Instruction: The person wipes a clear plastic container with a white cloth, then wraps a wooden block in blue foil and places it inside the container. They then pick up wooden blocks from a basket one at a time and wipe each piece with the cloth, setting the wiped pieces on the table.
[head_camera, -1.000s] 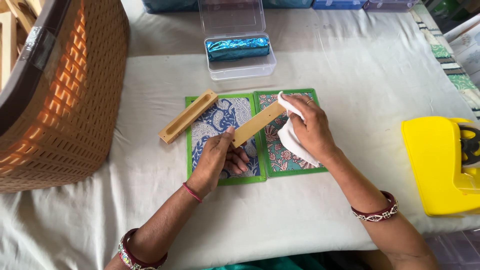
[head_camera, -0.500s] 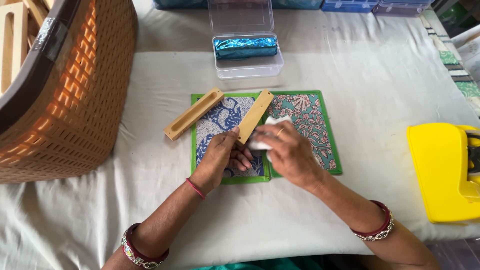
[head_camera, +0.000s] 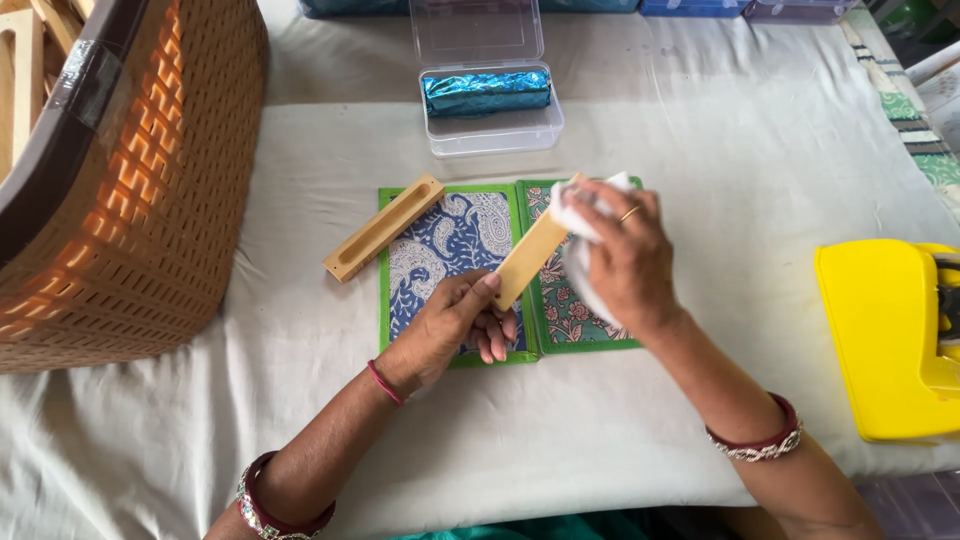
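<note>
My left hand grips the near end of a flat wooden strip, which slants up to the right over two green-edged patterned mats. Against the strip's far end my right hand presses a crumpled white cloth. A second wooden piece with a long groove lies at the left mat's top left corner, touched by neither hand.
A large brown wicker basket holding wooden pieces stands at the left. An open clear plastic box with a shiny blue packet sits behind the mats. A yellow device rests at the right edge of the cloth-covered table.
My right hand with the white cloth slid down the strip toward my left hand, then back up to its far end. The left hand has kept its hold.
</note>
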